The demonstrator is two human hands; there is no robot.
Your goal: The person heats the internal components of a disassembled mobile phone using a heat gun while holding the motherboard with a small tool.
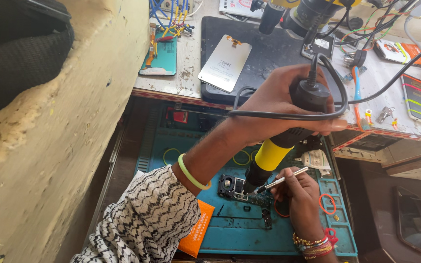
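Table ran across the far part of the view, carrying a black work mat, a silver phone back panel lying flat on the mat's left part, and a teal phone with flex cables on it at far left. A second phone with coloured stripes lay at far right.

Below the table's edge, a teal repair mat sat in an open drawer, probably kept low so that hot work stayed off the crowded table top.

Left hand: fingers clenched round the black rear end of a hot-air tool with a yellow barrel, held nozzle-down and tilted toward the near left. Its black cord was looped under the hand, apparently gathered to keep it clear of the work. A green band sat on that wrist.

Right hand: fingers pinched on metal tweezers, tips pointing left to meet the nozzle. The hand rested on the repair mat, likely for steadiness.

Circuit board: small, dark, lying flat on the repair mat at its centre, directly under the nozzle, with the tweezer tips at its right edge. Whether the tips actually touched a component could not be told.

1 red rubber ring lay just right of the right hand.
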